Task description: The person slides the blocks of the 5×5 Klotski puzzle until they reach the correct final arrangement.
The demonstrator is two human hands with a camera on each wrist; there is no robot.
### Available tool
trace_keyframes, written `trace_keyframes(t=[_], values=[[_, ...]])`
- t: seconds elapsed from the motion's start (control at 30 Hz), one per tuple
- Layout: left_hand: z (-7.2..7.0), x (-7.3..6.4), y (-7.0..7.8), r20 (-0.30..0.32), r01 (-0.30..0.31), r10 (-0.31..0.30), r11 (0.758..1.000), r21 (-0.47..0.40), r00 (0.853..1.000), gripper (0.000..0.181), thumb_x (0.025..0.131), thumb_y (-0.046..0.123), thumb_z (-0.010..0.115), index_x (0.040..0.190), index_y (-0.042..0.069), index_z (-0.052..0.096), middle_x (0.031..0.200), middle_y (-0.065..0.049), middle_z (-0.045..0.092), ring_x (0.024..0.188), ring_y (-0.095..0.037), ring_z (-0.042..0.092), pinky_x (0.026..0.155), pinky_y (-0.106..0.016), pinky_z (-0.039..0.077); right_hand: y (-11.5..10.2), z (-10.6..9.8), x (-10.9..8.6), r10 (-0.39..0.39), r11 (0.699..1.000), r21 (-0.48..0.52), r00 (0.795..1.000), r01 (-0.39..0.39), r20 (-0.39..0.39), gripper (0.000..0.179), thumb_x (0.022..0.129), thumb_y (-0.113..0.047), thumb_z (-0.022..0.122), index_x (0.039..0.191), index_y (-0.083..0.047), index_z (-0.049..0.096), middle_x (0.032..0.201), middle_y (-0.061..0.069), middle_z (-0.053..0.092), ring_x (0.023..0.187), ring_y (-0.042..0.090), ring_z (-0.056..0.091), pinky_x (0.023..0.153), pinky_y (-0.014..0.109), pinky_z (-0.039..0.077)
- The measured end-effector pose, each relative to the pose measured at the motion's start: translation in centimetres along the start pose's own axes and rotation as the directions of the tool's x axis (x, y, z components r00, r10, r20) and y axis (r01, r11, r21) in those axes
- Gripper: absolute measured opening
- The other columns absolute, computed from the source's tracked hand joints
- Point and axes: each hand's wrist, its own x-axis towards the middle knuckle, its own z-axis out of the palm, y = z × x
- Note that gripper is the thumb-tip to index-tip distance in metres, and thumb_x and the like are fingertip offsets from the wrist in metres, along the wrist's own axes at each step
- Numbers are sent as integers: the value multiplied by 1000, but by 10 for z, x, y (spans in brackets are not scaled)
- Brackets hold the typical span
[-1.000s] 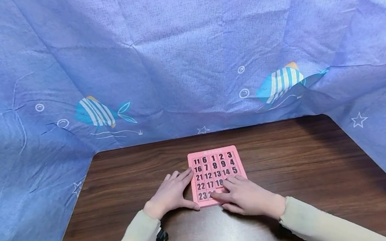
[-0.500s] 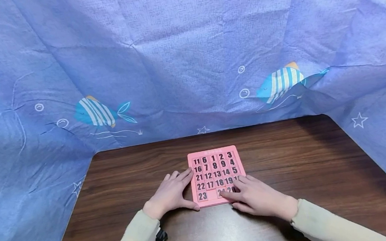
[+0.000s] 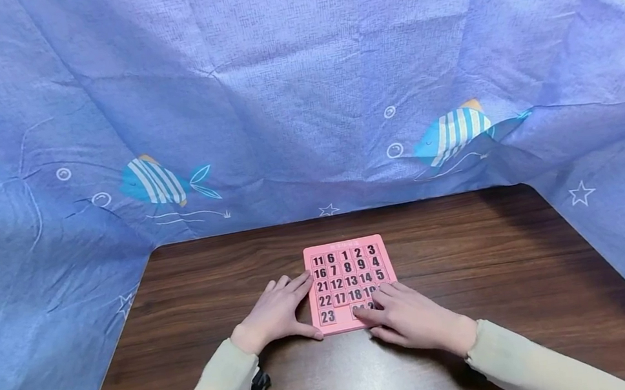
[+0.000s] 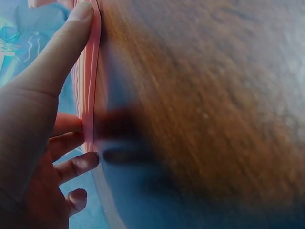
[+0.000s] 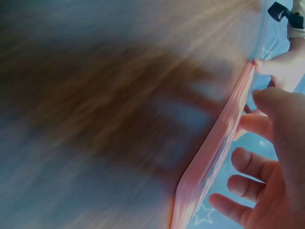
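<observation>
In the head view, the pink number board [image 3: 343, 315] lies flat on the dark wood table [image 3: 212, 285], and I take everything else from it. Along its left side sits the person's left hand [image 3: 276, 310], fingers spread, with the thumb at the near left corner. From the right comes the right hand [image 3: 409, 316], index finger stretched onto tile 24 [image 3: 359, 307], nothing pinched. That hand gets in my way: it covers the board's lower right tiles. Left of tile 24 there's a gap in the near row, then tile 23 [image 3: 328, 316]. Nearer than the board, a black device [image 3: 261, 383] shows at the left wrist. Past the board's far edge hangs a blue curtain [image 3: 288, 94], a striped fish [image 3: 155, 182] to the left and another fish [image 3: 453, 133] to the right.

In the left wrist view, the thumb lies against the board's pink edge and the fingers fan apart beside it; shadows fall on the table next to that edge.

In the right wrist view, the right hand's fingers stand apart over the board, but the edge hides the index tip's contact. The left thumb touches the board's far end.
</observation>
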Motion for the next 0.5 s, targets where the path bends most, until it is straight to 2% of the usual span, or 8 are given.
trace_keyframes(t=[0.23, 0.5], values=[[1, 1, -2, -6, -4, 4, 1000, 10, 1000, 116, 70, 75, 81, 158, 7, 46, 164, -10, 43, 130, -30, 50, 106, -52, 40, -12, 5, 22, -45, 999, -21, 999, 46, 8, 43, 98, -44, 67, 138, -26, 68, 99, -3, 59, 96, 19, 56, 93, 42, 48], [2, 0, -1, -1, 4, -4, 1000, -7, 1000, 115, 71, 74, 81, 158, 7, 45, 165, -9, 42, 135, -32, 48, 111, -57, 38, -19, 13, 38, -58, 998, -34, 998, 58, 4, 44, 99, -45, 65, 140, -29, 67, 101, -3, 58, 96, 19, 55, 85, 39, 48]])
